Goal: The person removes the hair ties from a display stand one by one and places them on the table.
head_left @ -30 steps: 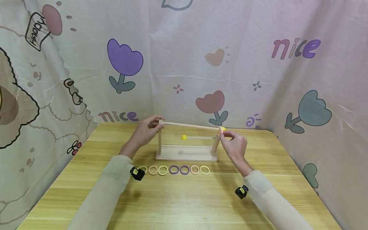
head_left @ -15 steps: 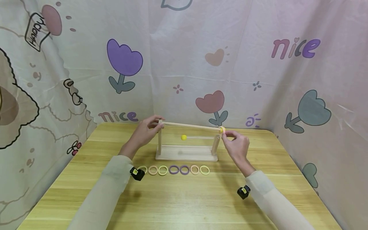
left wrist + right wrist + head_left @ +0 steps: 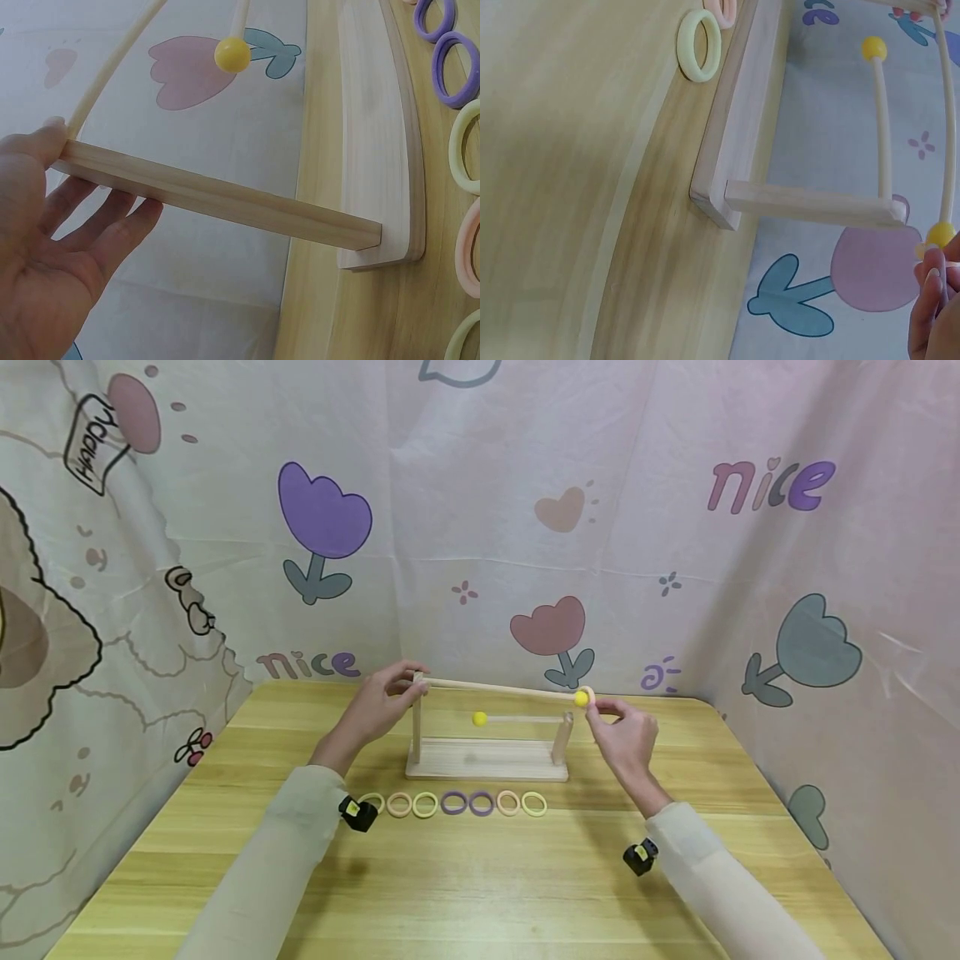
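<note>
My left hand (image 3: 381, 700) grips the top of the tall left post (image 3: 217, 191) of a wooden stand (image 3: 487, 760), its thumb above and fingers beneath in the left wrist view. From that post a long rod (image 3: 502, 688) runs rightward to a yellow ball (image 3: 581, 699) at its tip. My right hand (image 3: 626, 739) pinches a pale peach ring (image 3: 590, 693) right beside this ball; whether the ring still encircles anything cannot be told. A second rod (image 3: 521, 719) comes off the shorter right post (image 3: 561, 742), ending in another yellow ball (image 3: 479, 718).
In front of the stand, several rings lie in a row on the wooden table (image 3: 465, 893): yellow (image 3: 535, 804), peach (image 3: 508, 803) and purple (image 3: 482, 803) ones. A patterned cloth (image 3: 465, 510) hangs behind the table and along its sides.
My right hand has moved a little to the right with the peach ring, from the rod's left side of the ball to the ball's right side. My left hand stays on the post.
</note>
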The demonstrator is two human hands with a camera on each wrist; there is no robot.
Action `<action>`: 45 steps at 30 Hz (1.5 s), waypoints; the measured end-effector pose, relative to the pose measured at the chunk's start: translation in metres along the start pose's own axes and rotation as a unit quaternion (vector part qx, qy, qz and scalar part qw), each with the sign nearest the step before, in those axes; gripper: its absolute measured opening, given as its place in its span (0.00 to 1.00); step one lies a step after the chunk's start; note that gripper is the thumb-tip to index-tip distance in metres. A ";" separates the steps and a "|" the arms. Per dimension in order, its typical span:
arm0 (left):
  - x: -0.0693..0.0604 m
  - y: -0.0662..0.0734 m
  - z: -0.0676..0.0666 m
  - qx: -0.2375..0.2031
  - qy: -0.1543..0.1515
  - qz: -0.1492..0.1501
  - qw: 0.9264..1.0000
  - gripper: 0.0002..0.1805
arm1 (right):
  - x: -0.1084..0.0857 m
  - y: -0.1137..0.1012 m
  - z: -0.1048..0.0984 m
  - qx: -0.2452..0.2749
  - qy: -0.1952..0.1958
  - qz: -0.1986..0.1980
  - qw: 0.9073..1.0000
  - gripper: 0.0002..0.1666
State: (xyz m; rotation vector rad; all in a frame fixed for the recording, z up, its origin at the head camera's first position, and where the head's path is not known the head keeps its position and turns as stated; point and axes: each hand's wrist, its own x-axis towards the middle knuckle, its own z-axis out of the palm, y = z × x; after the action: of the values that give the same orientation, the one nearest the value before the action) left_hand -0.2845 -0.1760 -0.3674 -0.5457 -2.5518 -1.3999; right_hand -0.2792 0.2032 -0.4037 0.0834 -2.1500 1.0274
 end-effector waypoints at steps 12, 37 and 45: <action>-0.001 0.001 0.000 0.003 0.003 0.003 1.000 0.18 | 0.002 0.007 -0.014 0.012 -0.026 0.028 0.999 0.08; 0.000 -0.001 0.001 0.008 0.004 0.002 1.000 0.17 | -0.001 0.014 -0.040 0.045 -0.231 0.090 0.968 0.14; 0.000 0.000 0.000 0.006 0.003 0.000 1.000 0.17 | 0.000 0.012 -0.037 0.020 -0.278 0.083 0.957 0.12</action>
State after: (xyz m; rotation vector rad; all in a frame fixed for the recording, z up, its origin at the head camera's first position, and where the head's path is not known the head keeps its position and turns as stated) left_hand -0.2844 -0.1757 -0.3674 -0.5402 -2.5537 -1.3827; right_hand -0.2611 0.2371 -0.3968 0.2382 -2.6792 1.2547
